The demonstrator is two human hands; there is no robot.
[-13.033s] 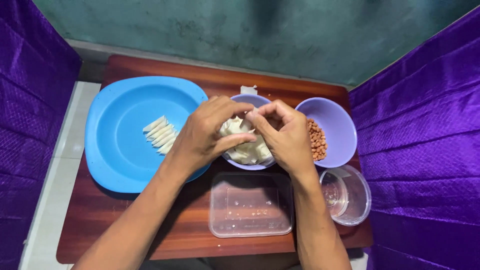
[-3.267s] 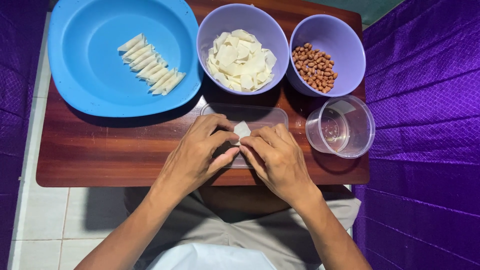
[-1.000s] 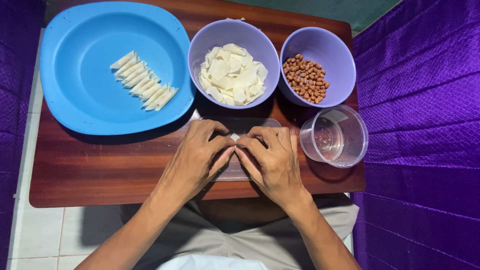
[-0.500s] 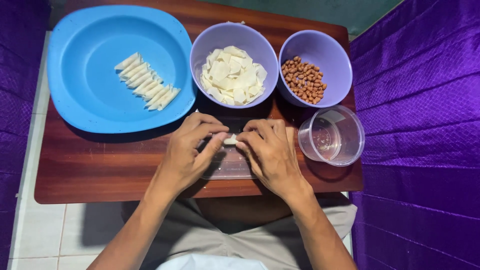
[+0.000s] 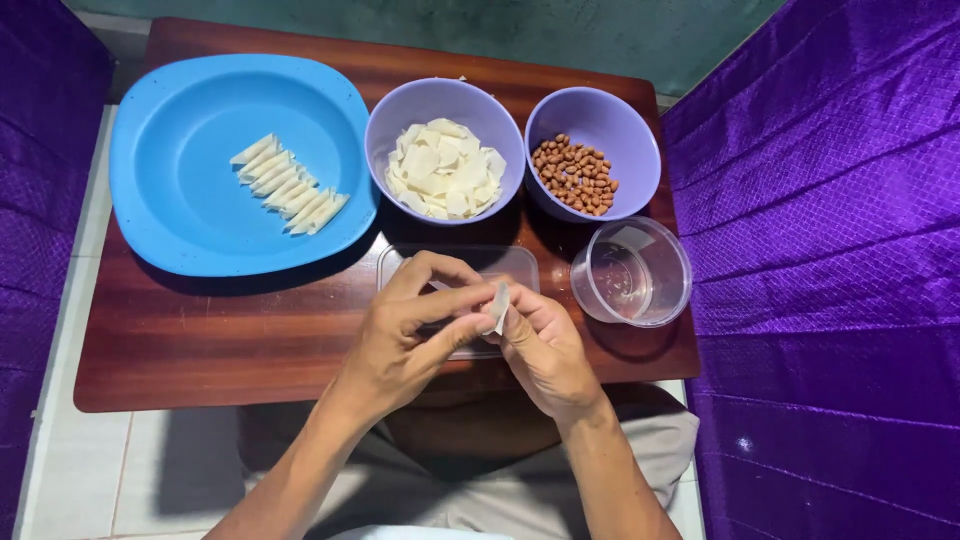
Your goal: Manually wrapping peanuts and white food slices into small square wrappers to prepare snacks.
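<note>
White and thin, a small wrapper piece (image 5: 499, 305) sits pinched between my two hands, held just above the clear rectangular container (image 5: 500, 262) at the near-centre of the wooden table (image 5: 200, 340). My left hand (image 5: 410, 335) curls its fingers around the piece from the left, thumb and forefinger closed on it. My right hand (image 5: 545, 350) meets it from the right, fingertips pressed to the same piece, so both hands are touching each other at the wrapper. I cannot tell whether anything is folded inside it.

Directly beyond the hands stands a lilac bowl (image 5: 390, 130) holding a loose heap of flat white wrapper squares (image 5: 442, 170). Just beside it, to the right, a second lilac bowl (image 5: 640, 150) holds reddish-brown peanuts (image 5: 575, 175). Nearer to me and to the right of the container sits a clear round plastic cup (image 5: 665, 290) containing a little clear liquid, close to the table's right edge.

At the far left lies a large blue plate (image 5: 180, 210), well apart from the hands. On it, a neat slanting row of finished white rolls (image 5: 288, 185) lies side by side, touching one another.

Purple fabric (image 5: 830, 250) hangs on both sides of the table, and pale floor tiles (image 5: 60, 470) show at the lower left.
</note>
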